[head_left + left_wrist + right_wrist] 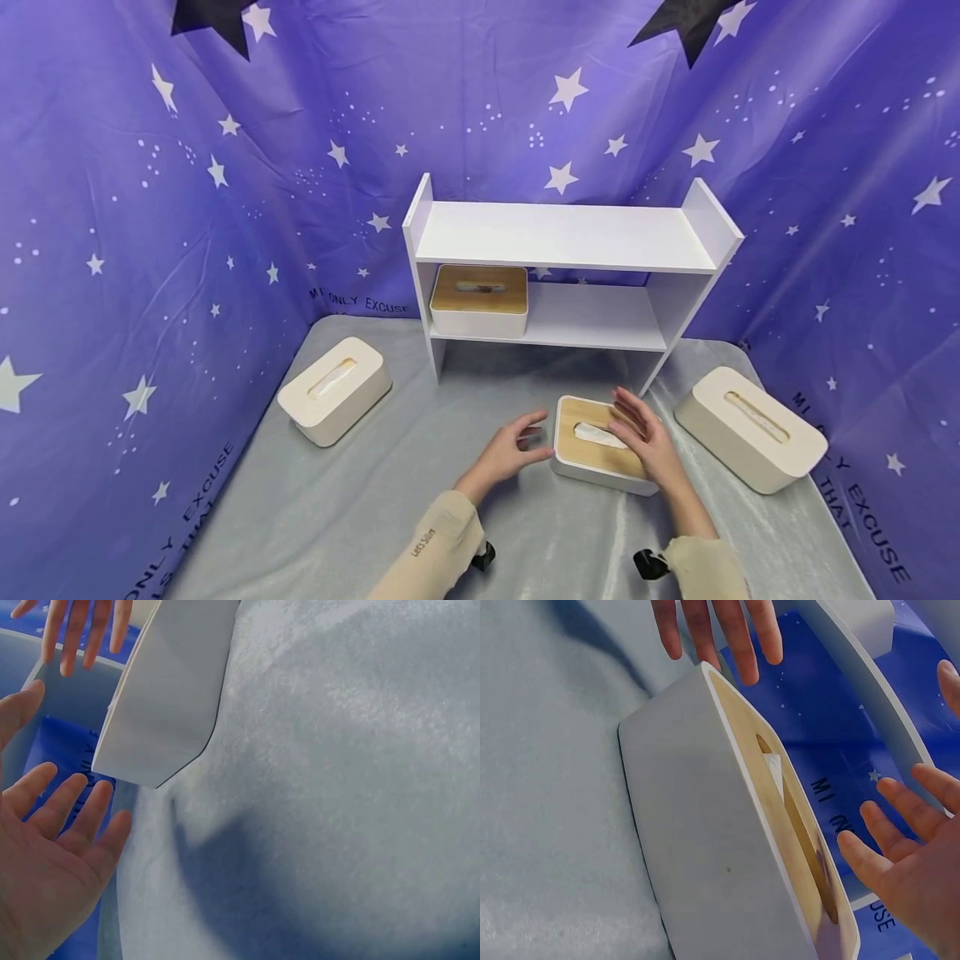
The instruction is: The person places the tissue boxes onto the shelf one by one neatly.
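A white tissue box with a wood-coloured lid [592, 457] sits on the grey cloth in front of the shelf, a white tissue showing in its slot. My left hand [507, 454] is beside the box's left end, fingers spread and holding nothing. Over the right part of the lid hovers my right hand [645, 440], its fingers apart. In the right wrist view, a gap shows between the right hand [911, 855] and the tissue box [697, 817]. The left wrist view shows the left hand [56, 855] with relaxed fingers near the box's end [169, 697].
A white two-tier shelf [562, 237] stands at the back. Another wood-lidded tissue box [480, 312] occupies the left of its lower tier. Cream tissue boxes lie at the left [335, 392] and right [752, 429] of the cloth-covered table [300, 517]. Starry purple curtains [480, 100] enclose the table.
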### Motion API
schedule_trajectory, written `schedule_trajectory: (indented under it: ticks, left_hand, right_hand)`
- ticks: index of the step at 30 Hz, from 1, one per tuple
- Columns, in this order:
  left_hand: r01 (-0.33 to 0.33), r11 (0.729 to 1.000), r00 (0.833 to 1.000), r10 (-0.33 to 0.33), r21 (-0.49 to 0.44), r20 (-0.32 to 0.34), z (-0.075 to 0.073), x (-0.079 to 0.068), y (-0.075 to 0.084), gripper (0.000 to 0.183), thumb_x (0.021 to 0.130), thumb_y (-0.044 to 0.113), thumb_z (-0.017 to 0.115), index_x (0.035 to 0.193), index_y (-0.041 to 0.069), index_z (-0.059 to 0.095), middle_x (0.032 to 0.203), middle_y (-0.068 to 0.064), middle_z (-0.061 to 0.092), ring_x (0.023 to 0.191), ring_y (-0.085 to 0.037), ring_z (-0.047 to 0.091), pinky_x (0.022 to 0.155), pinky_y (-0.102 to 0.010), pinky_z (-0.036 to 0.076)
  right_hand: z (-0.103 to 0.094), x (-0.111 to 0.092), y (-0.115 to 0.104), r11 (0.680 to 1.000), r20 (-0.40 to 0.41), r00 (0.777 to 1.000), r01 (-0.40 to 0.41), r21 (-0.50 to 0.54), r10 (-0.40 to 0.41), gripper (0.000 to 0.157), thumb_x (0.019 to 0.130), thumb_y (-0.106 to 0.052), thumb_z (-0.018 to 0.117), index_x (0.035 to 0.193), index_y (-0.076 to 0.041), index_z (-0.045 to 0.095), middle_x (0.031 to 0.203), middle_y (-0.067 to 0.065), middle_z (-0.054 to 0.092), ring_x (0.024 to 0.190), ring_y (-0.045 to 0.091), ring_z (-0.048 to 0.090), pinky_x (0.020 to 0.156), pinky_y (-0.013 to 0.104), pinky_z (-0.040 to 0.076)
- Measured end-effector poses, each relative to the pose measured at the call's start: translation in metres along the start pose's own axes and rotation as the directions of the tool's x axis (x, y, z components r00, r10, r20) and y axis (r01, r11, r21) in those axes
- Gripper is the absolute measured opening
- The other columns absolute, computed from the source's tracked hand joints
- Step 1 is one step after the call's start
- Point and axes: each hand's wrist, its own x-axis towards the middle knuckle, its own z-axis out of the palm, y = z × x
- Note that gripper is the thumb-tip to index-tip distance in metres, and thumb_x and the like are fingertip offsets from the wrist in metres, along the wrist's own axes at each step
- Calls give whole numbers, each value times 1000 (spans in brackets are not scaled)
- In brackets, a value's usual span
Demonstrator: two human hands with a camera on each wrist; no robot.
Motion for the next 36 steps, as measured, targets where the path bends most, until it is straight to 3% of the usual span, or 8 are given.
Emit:
schedule_trajectory:
  ticks: [8,20,36]
  left_hand:
    - [3,1000,1000,-4,-13,-3,5,-1,-1,68,90,18,74,149,3,42,153,-15,47,134,-38,53,113,-51,45]
    - [5,1000,1000,-5,-24,-9,15,-4,-1,62,90,12,74,146,6,48,151,-13,50,132,-36,56,112,-50,46]
    - [29,1000,999,-29,-4,-12,18,-5,-4,61,90,19,75,145,12,51,150,-10,52,129,-30,59,108,-42,51]
  right_hand:
    - [-9,-7,-3,999,-39,999,-34,-41,32,57,96,6,57,145,19,30,134,-20,56,117,-12,56,97,6,48]
    - [-26,-10,-2,1000,-67,997,24,-18,-25,55,94,13,55,142,22,31,132,-20,58,120,-10,55,98,7,48]
    - [-44,-23,0,998,-153,988,-32,-62,22,55,94,8,58,143,18,35,128,-24,60,119,-10,56,95,3,47]
